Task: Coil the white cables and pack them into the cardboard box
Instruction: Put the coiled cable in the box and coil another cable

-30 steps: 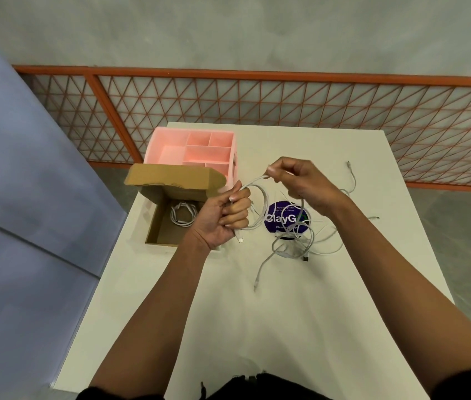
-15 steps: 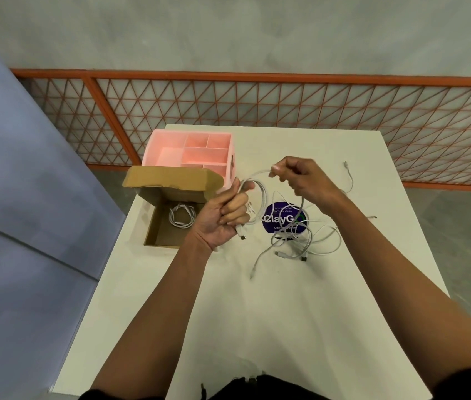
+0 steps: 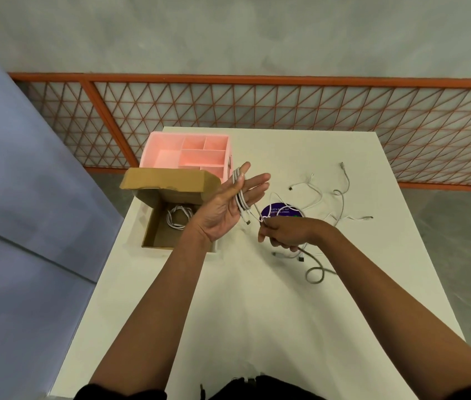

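While the left hand [image 3: 227, 207] is held palm-up over the tabletop [image 3: 257, 327], several loops of a white cable [image 3: 240, 194] lie wound across its straight, spread fingers. Its grip is apart and nothing is curled round the loops. One plug end of this cable hangs just below the palm's edge. From the loops a strand runs down and to the right into the right hand [image 3: 289, 232], which hovers low over the tabletop, knuckles up. Its grip is clamped on that strand, pinching it at the fingertips [image 3: 263, 223].

The cardboard box [image 3: 157, 236] sits at the tabletop's left edge, just left of the left hand and partly behind its wrist. Its lid flap [image 3: 168, 180] stands open at the far side, and one coiled cable [image 3: 178, 217] rests inside on the box floor. Behind the box, touching or nearly touching it, stands a pink organiser [image 3: 168, 157] with several compartments.

More loose cables [image 3: 341, 197] sprawl uncoiled on the tabletop beyond and to the right of the right hand. Some cross a purple disc [image 3: 279, 210] with white lettering, and one curls into a small loop nearer the person. Past the far edge runs an orange lattice railing [image 3: 257, 111].
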`<state>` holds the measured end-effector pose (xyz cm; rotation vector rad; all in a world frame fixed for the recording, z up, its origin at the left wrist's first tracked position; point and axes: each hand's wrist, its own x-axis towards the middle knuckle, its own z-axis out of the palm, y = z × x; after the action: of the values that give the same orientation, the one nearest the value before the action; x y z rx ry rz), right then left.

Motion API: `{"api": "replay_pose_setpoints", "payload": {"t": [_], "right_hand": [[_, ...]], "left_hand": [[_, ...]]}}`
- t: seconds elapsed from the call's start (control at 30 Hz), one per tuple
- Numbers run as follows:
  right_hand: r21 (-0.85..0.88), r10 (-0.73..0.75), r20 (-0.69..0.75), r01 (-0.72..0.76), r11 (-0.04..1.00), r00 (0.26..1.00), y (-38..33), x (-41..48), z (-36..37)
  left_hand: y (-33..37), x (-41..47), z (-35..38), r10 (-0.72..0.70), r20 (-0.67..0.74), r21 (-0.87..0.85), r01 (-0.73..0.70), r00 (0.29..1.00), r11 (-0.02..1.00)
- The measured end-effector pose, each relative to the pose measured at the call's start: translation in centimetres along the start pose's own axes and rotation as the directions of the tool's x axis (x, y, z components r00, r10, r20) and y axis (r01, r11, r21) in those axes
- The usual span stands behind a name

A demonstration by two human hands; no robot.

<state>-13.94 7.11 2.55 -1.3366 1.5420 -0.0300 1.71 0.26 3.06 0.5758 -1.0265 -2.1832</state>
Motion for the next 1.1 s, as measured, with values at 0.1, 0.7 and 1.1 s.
{"api": "replay_pose_setpoints", "payload": {"t": [0.1,0.7,1.1], "right_hand": [[-0.120,-0.026,0.055,0.033,0.992,0.998,-0.6,-0.8,-0.3],[-0.302,-0.276,-0.126,0.229,0.926,0.953,-4.0,-4.6,-6.0],[-0.079,-0.289,-0.432,0.283,0.956,0.854,-0.6,-3.8,-9.1]], "left_hand": [[0.1,0.1,0.6,-0.025,-0.005,0.073,0.025,1.000,0.997],[-1.6,-0.4,0.2,-0.264,-0.081,0.707,0.242,0.961,0.665],[-0.6,-2.2,-2.1,-0.371,0.307,0.054,0.374,0.876,0.926]]}}
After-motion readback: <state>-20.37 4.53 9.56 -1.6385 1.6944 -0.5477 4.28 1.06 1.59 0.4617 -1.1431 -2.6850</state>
